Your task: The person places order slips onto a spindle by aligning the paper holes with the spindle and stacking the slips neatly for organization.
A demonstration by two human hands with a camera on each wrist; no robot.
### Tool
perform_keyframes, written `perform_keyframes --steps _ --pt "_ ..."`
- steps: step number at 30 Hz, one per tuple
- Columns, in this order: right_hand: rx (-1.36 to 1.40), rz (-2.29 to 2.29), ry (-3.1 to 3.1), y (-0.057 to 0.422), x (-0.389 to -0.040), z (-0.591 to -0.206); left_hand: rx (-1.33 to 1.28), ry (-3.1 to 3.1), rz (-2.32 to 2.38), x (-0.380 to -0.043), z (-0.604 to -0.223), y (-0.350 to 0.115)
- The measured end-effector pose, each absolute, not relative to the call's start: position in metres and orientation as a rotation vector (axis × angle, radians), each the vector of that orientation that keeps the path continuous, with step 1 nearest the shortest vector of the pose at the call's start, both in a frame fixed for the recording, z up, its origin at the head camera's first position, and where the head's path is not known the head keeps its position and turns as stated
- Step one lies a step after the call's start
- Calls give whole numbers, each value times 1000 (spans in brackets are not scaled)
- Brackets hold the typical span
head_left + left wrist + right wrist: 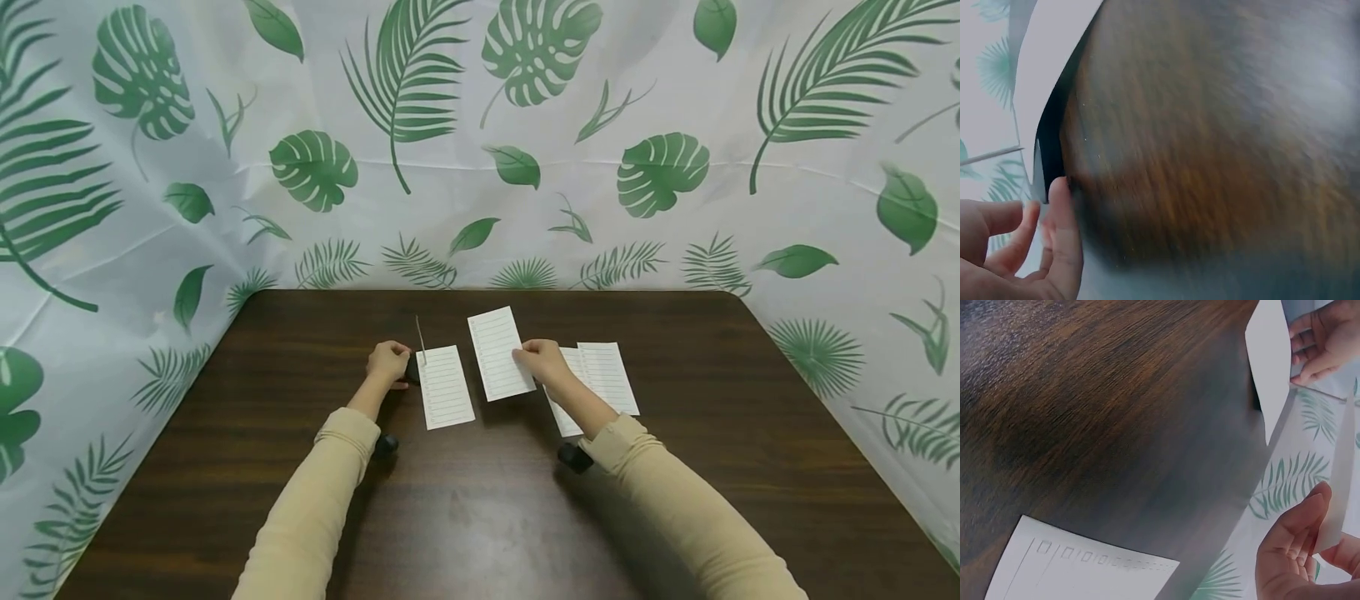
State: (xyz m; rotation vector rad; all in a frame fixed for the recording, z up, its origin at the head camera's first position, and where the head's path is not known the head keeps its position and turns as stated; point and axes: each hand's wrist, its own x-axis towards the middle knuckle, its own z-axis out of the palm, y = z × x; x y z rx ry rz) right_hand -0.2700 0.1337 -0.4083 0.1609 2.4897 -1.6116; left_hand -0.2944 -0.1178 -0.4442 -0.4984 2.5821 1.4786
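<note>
My left hand (388,363) grips the edge of the black base (412,368) of a bill spike, its fingertips at the base's rim in the left wrist view. A thin rod (420,335) rises from it. One white lined card (448,390) sits at the spike, the rod meeting its upper left corner and the card covering most of the base. With my right hand (546,363), I pinch another lined card (497,354) by its right edge, tilted above the table. In the right wrist view this card (1342,469) shows nearly edge-on between thumb and fingers.
Two more lined cards lie overlapping on the dark wooden table (457,517) beyond my right forearm: one card (607,377) on the right, the other card (567,423) partly hidden by the arm. A leaf-printed curtain (480,225) borders the table's far edge.
</note>
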Motion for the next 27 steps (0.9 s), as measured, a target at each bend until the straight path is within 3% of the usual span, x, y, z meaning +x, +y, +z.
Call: perform_keyframes --steps 16,27 --pt "74 -1791 2354 134 -259 -389 -154 2807 1931 -262 -373 -117" --pt "80 -1914 2201 133 -238 -390 210 2707 1888 -238 -368 -111"
